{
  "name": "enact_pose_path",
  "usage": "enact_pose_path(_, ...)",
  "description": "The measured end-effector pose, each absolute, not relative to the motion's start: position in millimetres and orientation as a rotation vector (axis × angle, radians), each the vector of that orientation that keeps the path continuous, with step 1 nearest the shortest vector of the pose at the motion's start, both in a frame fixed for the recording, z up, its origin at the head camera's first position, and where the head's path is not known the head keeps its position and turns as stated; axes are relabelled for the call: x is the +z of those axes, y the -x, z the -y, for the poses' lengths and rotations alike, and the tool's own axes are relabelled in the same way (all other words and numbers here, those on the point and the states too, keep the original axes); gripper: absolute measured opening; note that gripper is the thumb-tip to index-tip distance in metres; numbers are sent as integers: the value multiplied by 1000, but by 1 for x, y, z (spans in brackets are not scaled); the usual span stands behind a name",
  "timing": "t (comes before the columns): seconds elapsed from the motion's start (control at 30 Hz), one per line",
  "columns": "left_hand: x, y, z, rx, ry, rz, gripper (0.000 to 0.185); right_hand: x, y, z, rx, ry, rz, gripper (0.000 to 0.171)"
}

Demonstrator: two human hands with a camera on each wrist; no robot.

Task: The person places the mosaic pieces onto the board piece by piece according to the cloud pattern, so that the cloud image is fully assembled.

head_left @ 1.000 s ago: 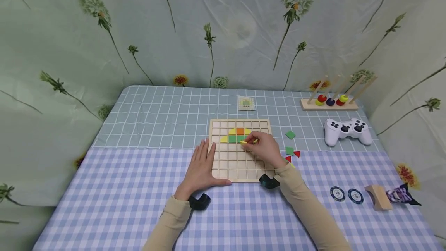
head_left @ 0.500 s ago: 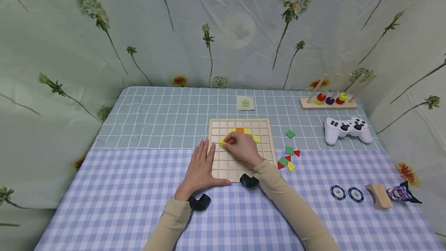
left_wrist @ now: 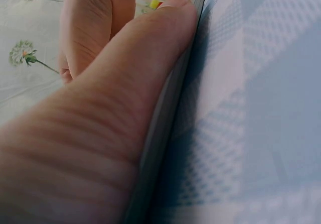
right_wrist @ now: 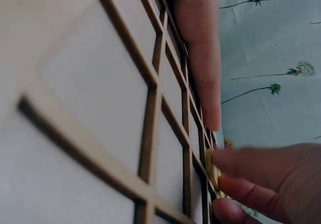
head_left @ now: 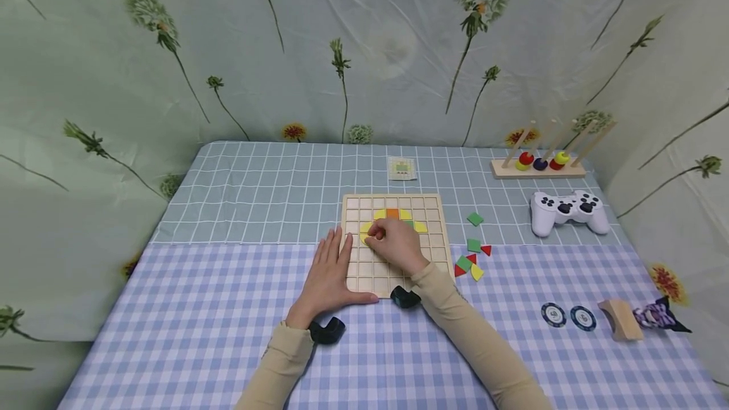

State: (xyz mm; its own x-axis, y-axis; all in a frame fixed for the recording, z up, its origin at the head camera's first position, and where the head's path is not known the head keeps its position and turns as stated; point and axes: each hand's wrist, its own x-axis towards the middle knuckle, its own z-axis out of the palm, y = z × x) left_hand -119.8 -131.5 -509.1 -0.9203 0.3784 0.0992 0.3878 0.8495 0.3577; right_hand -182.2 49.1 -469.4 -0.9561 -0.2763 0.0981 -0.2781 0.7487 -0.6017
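Resting flat on the checked cloth of the counter point(head_left: 199, 309), the left hand point(head_left: 329, 277) is lying with its fingers straight and together, its thumb side pressing against the left edge of the wooden grid board point(head_left: 393, 280); the left wrist view is showing the thumb point(left_wrist: 150, 58) lying along that edge. Over the board's upper middle cells, the right hand point(head_left: 395, 245) is hovering low with its fingers curled downward, and its fingertips point(right_wrist: 235, 163) are touching a yellow tile point(head_left: 364, 231) at the left end of the coloured pattern; whether they are pinching the tile or only pressing on it I cannot tell. That pattern is sitting in the board's second and third rows: an orange square point(head_left: 393, 213) on top, yellow pieces beside it, and another yellow curved tile point(head_left: 420, 226) at the right end. Just right of the board, loose pieces are lying on the cloth, two green squares point(head_left: 474, 219) farther back and a small cluster of red, green and yellow pieces point(head_left: 468, 266) nearer. A small pattern card point(head_left: 402, 168) is lying behind the board. Farther right, a white game controller point(head_left: 568, 211), a wooden peg rack with coloured rings point(head_left: 540, 166), two round chips point(head_left: 567, 317) and a wooden block point(head_left: 619, 321) are standing well apart from both hands.
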Motion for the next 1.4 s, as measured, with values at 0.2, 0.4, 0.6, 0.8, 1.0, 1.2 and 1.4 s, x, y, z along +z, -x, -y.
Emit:
enact_pose_path(0.2,-510,120,130,-583,624,2998,131,-470,180,-53,1025,-483,2920,19)
enact_pose_path(0.4,-511,120,128,-593,626,2979,131,-467,178,-63,1050,-483,2935,16)
enact_pose_path(0.6,-510,119,128,-598,615,2991,131,-461,180,-97,1104,-395,2922,14)
enact_pose_path(0.8,-507,118,130,-610,608,2987,131,-459,185,-149,1065,-163,2912,19)
enact_pose_path(1.0,-506,118,131,-621,615,2995,130,-462,188,-194,940,9,2905,27)
enact_pose_path(1.2,-507,118,130,-628,617,2993,130,-461,192,-220,875,141,2943,30)
enact_pose_path(1.4,-506,117,129,-636,624,2980,130,-465,194,-227,822,208,2999,36)
